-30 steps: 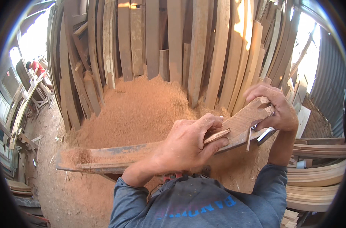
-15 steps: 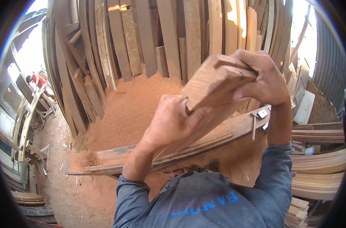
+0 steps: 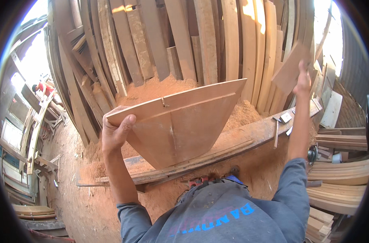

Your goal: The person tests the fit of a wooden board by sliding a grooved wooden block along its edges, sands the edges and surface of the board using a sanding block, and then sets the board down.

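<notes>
My left hand (image 3: 116, 128) grips the left upper corner of a wide wooden panel (image 3: 192, 125), thumb on the near face and fingers behind. The panel stands tilted, tapering toward its lower edge, which rests on the long low bench (image 3: 269, 129). A raised strip runs below its top edge, and a small knot or hole shows near the middle of that edge. Raised at the far right, my right hand (image 3: 302, 83) is closed on a smaller wooden board (image 3: 290, 71), blurred by motion and apart from the panel.
A small white-faced square tool (image 3: 285, 118) and a thin stick (image 3: 276, 135) lie at the bench's right end. Sawdust (image 3: 160, 87) is heaped behind, before a row of leaning planks (image 3: 176, 40). Stacked boards (image 3: 338, 172) stand at right; a person in red (image 3: 42, 87) is far left.
My hands have moved apart. The wood both held up together is now two pieces: the panel swung broad face toward me in my left hand, the smaller board carried right in my right.
</notes>
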The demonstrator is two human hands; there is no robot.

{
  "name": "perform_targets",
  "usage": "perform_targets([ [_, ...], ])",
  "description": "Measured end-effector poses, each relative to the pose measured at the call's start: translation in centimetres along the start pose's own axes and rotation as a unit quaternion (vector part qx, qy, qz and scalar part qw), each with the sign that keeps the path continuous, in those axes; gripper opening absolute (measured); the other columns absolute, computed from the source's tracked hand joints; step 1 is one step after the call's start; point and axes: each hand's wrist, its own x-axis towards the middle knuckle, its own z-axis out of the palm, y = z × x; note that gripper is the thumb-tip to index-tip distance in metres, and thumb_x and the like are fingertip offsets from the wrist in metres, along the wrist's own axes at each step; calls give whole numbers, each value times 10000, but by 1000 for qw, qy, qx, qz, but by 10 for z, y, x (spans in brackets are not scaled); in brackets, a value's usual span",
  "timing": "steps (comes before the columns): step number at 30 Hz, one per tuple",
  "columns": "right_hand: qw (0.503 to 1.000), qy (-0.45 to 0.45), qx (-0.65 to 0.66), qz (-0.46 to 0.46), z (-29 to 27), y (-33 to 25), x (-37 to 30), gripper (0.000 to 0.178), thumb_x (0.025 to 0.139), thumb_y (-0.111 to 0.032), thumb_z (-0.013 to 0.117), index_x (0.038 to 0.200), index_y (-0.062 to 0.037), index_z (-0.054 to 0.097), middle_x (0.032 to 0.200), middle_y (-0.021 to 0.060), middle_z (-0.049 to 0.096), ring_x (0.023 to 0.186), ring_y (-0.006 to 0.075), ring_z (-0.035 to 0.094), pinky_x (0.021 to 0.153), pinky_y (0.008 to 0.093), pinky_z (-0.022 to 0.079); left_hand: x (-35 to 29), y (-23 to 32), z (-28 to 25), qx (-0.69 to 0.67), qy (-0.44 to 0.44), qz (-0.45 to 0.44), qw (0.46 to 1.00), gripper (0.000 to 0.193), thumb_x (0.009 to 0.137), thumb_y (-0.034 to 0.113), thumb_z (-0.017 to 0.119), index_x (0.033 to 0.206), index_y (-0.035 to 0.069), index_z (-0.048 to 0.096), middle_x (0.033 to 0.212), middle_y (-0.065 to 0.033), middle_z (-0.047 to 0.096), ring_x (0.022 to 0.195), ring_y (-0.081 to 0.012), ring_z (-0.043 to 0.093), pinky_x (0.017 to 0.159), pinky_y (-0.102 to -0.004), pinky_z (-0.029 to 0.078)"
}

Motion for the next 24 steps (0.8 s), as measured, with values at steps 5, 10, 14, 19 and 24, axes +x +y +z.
perform_targets([
  [5, 962, 171, 45, 209, -114, 195, -38, 497, 993, -304, 585, 1385, -15, 484, 1315, 140, 605, 1194, 333, 597, 1025, 555, 477, 8, 1, 7, 25, -5, -16, 1000, 268, 878, 234, 766, 916, -25, 708, 797, -1, 650, 730, -63, 577, 659, -214, 444],
  [10, 901, 287, -40, 322, -188, 333, -122, 403, 944, -191, 647, 1297, -23, 549, 1167, 127, 652, 1076, 286, 648, 911, 472, 548, -5, -8, 1, 7, 62, 21, 998, 345, 821, 300, 811, 881, -17, 688, 841, -22, 648, 764, -95, 594, 693, -228, 457],
  [14, 832, 353, -101, 415, -214, 370, -151, 423, 938, -243, 647, 1279, -13, 551, 1181, 132, 636, 1052, 292, 653, 876, 441, 558, -31, -36, -33, 6, 90, 17, 996, 363, 817, 303, 822, 918, 8, 637, 843, -22, 638, 783, -106, 600, 720, -238, 473],
  [19, 816, 381, -93, 424, -234, 388, -159, 540, 951, -329, 610, 1337, 36, 520, 1284, 179, 608, 1093, 332, 651, 932, 488, 536, -42, -47, -38, -64, 157, 6, 985, 467, 790, 370, 854, 957, 54, 553, 832, 0, 599, 761, -85, 573, 689, -223, 462],
  [24, 705, 139, -543, 435, -237, 363, -148, 599, 945, -449, 542, 1279, 44, 603, 1317, 268, 596, 1243, 395, 567, 1008, 480, 481, -49, -53, -26, -15, 217, -2, 976, 499, 824, 467, 803, 940, 49, 556, 891, 13, 577, 839, -98, 552, 743, -259, 451],
])
